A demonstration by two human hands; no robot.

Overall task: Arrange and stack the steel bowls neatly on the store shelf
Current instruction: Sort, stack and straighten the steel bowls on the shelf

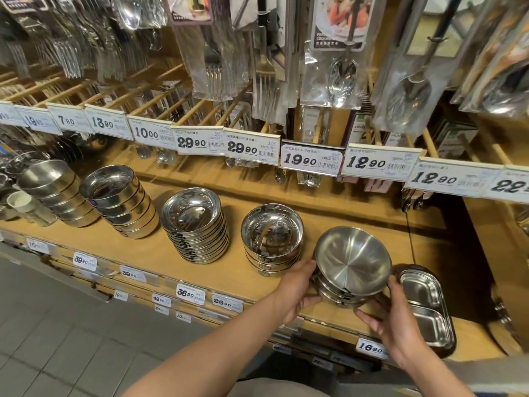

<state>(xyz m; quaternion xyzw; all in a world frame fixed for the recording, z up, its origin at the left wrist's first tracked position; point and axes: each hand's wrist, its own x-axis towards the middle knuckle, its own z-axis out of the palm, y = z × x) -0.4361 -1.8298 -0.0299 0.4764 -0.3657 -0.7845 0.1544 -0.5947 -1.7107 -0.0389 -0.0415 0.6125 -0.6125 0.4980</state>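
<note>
So the person had both hands around the short stack of brushed steel bowls (pixel 347 282) at the front of the wooden shelf (pixel 217 282). The left hand (pixel 296 290) cupped the stack's left side, fingers curled against the lower bowls with the thumb up near the top bowl's rim. The right hand (pixel 392 319) did the same from the other side, fingers bent round the base and a fingertip on the rim. Gripping from both sides like that looked like the way to keep the pile from sliding apart.

The top bowl sat tilted toward the camera rather than nested flat, so I'd guess it wasn't seated yet. Just past the right fingers lay a divided steel tray (pixel 426 308), close enough to bump. Beyond the left fingers stood a stack of shiny straight-sided bowls (pixel 272 239), then a taller stack of shallow bowls (pixel 194 224), both already tidy.
</note>
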